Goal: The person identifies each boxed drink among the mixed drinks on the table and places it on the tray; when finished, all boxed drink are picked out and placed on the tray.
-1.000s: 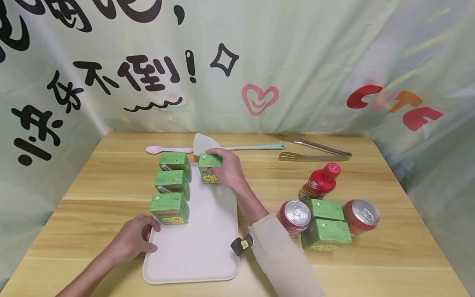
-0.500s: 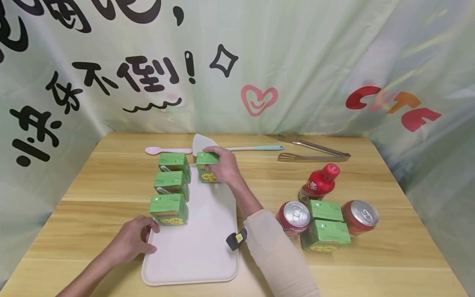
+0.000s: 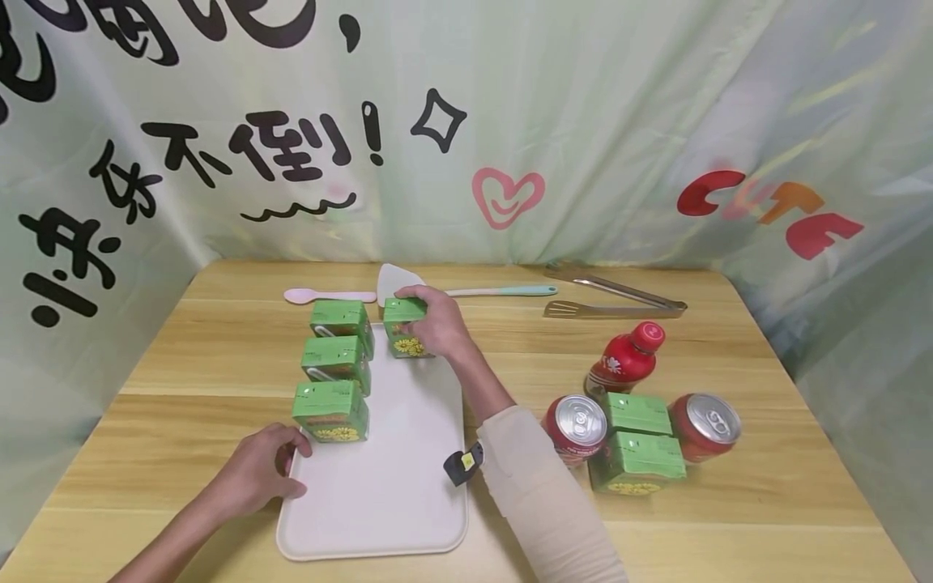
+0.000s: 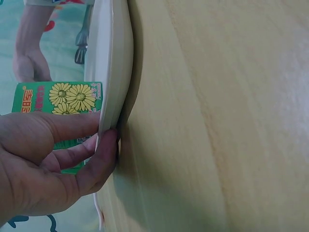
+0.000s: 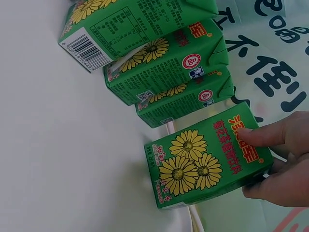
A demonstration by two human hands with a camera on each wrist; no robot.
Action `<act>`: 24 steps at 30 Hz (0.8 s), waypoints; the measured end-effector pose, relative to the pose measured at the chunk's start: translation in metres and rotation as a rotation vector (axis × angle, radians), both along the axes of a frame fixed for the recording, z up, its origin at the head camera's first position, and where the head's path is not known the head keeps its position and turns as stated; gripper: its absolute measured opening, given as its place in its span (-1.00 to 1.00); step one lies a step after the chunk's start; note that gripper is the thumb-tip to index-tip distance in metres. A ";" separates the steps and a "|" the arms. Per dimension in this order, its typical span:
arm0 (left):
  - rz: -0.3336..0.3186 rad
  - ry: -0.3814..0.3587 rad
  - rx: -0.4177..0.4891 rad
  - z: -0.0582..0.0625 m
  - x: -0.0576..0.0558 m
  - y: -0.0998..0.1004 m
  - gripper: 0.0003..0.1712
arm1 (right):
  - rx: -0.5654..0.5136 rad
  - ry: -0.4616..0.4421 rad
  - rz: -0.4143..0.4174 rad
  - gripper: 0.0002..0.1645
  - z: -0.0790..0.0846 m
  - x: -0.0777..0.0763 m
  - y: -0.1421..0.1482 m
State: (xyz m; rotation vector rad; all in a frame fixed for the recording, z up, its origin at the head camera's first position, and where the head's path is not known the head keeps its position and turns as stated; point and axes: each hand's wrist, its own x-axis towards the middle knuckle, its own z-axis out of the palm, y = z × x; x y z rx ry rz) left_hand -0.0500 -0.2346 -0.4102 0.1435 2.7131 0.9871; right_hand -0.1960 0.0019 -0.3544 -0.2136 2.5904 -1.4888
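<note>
My right hand (image 3: pixel 442 324) grips a green drink carton (image 5: pixel 193 162) with yellow flowers, thumb and fingers on opposite sides near its top. That carton stands upright at the far end of the white tray (image 3: pixel 386 502); whether its base touches the tray I cannot tell. Along the tray's left side, three more green cartons form a row: a near one (image 3: pixel 331 411), a middle one (image 3: pixel 337 360) and a far one (image 3: pixel 342 322). My left hand (image 3: pixel 255 474) pinches the tray's left rim, with fingers above and below the edge in the left wrist view (image 4: pixel 58 159).
Two green cartons (image 3: pixel 637 461) stand right of the tray between two red cans, the left can (image 3: pixel 577 427) and the right can (image 3: pixel 705 425). Behind them is a red bottle (image 3: pixel 627 356). Along the back lie a pink spoon (image 3: pixel 328 296), a spatula (image 3: pixel 503 290) and metal tongs (image 3: pixel 619 304).
The right hand and its carton have shifted slightly left, and the right forearm has swung a little left. The left hand keeps its hold on the tray rim.
</note>
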 end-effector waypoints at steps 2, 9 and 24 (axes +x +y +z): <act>0.003 -0.004 0.001 0.000 0.000 0.000 -0.53 | 0.005 0.004 0.005 -0.36 0.000 0.002 0.000; 0.003 -0.008 0.007 0.000 0.001 0.000 -0.54 | 0.028 0.074 0.020 -0.27 0.007 0.011 0.004; -0.004 0.000 -0.002 0.002 0.001 0.001 -0.54 | 0.110 0.283 0.093 -0.26 0.044 0.069 0.031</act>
